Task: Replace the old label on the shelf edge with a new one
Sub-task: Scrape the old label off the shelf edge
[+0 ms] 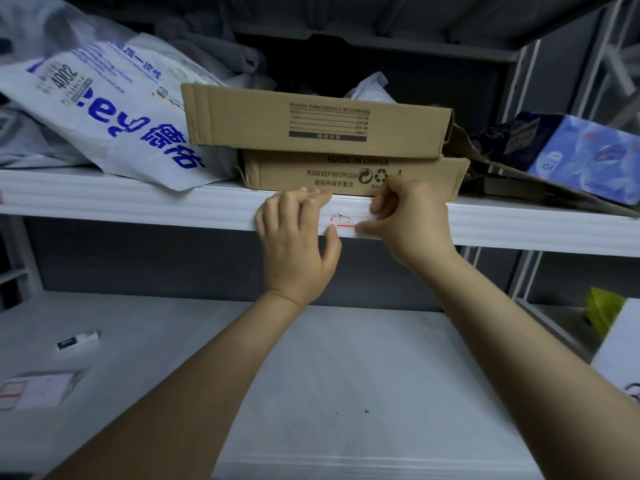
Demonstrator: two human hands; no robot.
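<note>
A small white label [341, 221] with a red border and a handwritten mark sits on the front of the white shelf edge [156, 206]. My left hand [294, 237] rests against the edge at the label's left side, thumb touching its lower left corner, fingers curled over the top lip. My right hand [405, 216] is at the label's right side, with curled fingers pinching its right end. A sheet of blank red-bordered labels [34, 389] lies on the lower shelf at far left.
Two stacked cardboard boxes [311, 133] stand on the upper shelf just behind my hands, a white-and-blue courier bag [104, 109] to their left, a blue tissue pack [581, 157] to the right. A small white stick-shaped item [78, 341] lies on the lower shelf [346, 375].
</note>
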